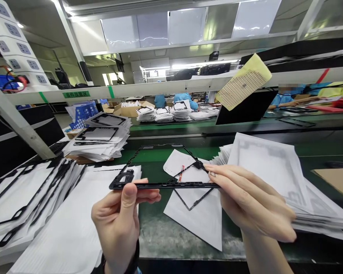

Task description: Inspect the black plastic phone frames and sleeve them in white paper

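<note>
Between my two hands I hold a thin black plastic frame [171, 185], its near edge facing me and its open middle showing the bench behind. My left hand [117, 220] pinches the left end of the near edge, thumb in front. At the right end, my right hand [246, 194] grips the frame's corner, fingers stretched along it and pressed together. Below the frame, a white sheet [202, 224] lies on the green bench, with another dark thin frame [190, 207] on it, partly hidden. A small red strip [181, 173] shows through the opening.
At left lie stacked white sleeves with black frames [23, 194]; a similar pile [103, 140] stands behind. White envelopes [268, 167] are stacked at right near a brown cardboard piece [337, 180]. A yellow printed paper [244, 82] hangs from the rail [160, 85]. Co-workers sit beyond.
</note>
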`<state>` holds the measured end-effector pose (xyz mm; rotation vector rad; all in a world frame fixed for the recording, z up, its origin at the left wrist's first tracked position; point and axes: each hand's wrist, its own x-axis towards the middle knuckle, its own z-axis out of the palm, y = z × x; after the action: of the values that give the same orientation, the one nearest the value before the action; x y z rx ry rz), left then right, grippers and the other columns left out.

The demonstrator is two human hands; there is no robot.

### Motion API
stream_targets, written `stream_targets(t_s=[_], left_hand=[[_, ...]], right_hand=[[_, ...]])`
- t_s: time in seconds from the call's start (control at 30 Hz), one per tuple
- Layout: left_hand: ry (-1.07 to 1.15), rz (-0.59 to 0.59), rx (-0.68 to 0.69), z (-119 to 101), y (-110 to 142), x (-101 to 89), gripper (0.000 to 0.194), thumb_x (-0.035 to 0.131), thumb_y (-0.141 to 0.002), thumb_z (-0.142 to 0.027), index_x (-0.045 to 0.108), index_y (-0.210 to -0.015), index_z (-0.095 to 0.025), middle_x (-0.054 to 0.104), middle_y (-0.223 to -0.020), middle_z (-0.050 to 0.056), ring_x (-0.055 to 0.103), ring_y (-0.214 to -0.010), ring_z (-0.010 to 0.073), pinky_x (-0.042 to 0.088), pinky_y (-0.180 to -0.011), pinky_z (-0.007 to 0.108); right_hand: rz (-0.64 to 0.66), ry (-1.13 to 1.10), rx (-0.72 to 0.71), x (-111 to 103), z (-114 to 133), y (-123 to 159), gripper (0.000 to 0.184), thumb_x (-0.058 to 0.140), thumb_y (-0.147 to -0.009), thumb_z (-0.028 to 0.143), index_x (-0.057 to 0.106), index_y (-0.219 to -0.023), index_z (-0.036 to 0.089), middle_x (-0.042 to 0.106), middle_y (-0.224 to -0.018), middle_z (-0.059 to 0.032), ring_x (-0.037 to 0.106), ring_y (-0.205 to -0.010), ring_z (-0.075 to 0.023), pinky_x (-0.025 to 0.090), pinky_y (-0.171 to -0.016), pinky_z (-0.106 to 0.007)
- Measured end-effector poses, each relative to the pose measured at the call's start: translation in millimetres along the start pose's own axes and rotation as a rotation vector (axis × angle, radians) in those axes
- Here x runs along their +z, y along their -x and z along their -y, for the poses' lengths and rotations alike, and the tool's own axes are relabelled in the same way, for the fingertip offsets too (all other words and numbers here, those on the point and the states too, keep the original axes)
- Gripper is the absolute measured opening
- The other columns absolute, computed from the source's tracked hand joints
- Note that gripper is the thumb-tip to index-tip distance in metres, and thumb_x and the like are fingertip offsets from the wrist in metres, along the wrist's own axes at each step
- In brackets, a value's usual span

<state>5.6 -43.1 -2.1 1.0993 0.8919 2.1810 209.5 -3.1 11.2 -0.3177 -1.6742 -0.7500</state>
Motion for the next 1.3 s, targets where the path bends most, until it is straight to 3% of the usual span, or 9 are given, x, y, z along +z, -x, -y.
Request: stream_targets(t_s=[0.23,0.43,0.87,1.0,1.13,1.23,1.3], left_hand=[[0.027,-0.002,0.073,2.6,-1.1,0.8,0.021,0.082,-0.079,-0.041,0.080,-0.068,-0.024,0.075,-0.056,-0.003,0.069,-0.044,0.0117,0.061,-0.051,0.016],[0.009,-0.027,0.068,3.2,3.0,1.6,0.024,0.080,-0.081,-0.040,0.079,-0.065,-0.023,0.074,-0.056,-0.003,0.069,-0.045,0.0117,0.060,-0.050,0.016],[-0.025,-0.141,0.098,8.4,6.1,-5.3,0.031,0.085,-0.076,-0.040,0.073,-0.059,-0.016,0.072,-0.053,0.000,0.065,-0.042,0.0144,0.058,-0.044,0.022],[-0.016,-0.140,0.104,8.2,6.8,-6.5,0.029,0.085,-0.076,-0.039,0.073,-0.061,-0.017,0.072,-0.054,-0.001,0.064,-0.041,0.0142,0.057,-0.042,0.022],[-0.029,-0.096,0.076,8.2,5.9,-5.0,0.026,0.080,-0.082,-0.036,0.073,-0.065,-0.018,0.074,-0.058,-0.002,0.068,-0.045,0.0149,0.060,-0.047,0.023],[-0.045,0.020,0.058,20.4,-3.4,-0.2,0.023,0.073,-0.088,-0.041,0.077,-0.083,-0.019,0.080,-0.074,0.002,0.076,-0.065,0.0173,0.065,-0.063,0.027],[-0.085,0.063,0.044,40.9,-14.9,2.7,0.028,0.066,-0.092,-0.045,0.075,-0.092,-0.019,0.080,-0.084,0.004,0.077,-0.080,0.0189,0.065,-0.076,0.030]], right_hand=[[-0.007,-0.010,-0.042,-0.3,-0.4,-1.9,0.021,0.062,-0.083,-0.009,0.073,-0.093,0.006,0.078,-0.079,-0.0133,0.077,-0.082,-0.0259,0.066,-0.061,-0.034],[0.008,-0.013,-0.037,-0.1,-1.0,1.8,0.020,0.062,-0.082,-0.010,0.073,-0.093,0.003,0.078,-0.085,-0.0171,0.076,-0.086,-0.0252,0.065,-0.065,-0.034],[0.104,-0.028,0.044,-14.7,11.4,-0.8,0.016,0.060,-0.086,-0.006,0.070,-0.092,0.005,0.078,-0.087,-0.0150,0.074,-0.095,-0.0226,0.063,-0.084,-0.034],[0.113,0.001,0.067,-16.3,13.5,-2.6,0.019,0.058,-0.088,-0.002,0.071,-0.095,0.010,0.079,-0.089,-0.0124,0.076,-0.092,-0.0242,0.064,-0.081,-0.036],[0.077,0.003,0.045,-10.0,11.2,0.1,0.020,0.060,-0.085,-0.005,0.071,-0.095,0.009,0.078,-0.080,-0.0108,0.076,-0.084,-0.0222,0.063,-0.075,-0.031],[0.033,0.035,0.207,1.2,0.6,12.3,0.024,0.065,-0.085,-0.003,0.073,-0.098,0.015,0.079,-0.085,-0.0072,0.076,-0.081,-0.0201,0.063,-0.073,-0.030],[-0.007,0.025,0.494,9.0,-10.9,24.4,0.018,0.068,-0.088,0.006,0.074,-0.097,0.021,0.079,-0.088,-0.0043,0.075,-0.077,-0.0197,0.062,-0.069,-0.031]])
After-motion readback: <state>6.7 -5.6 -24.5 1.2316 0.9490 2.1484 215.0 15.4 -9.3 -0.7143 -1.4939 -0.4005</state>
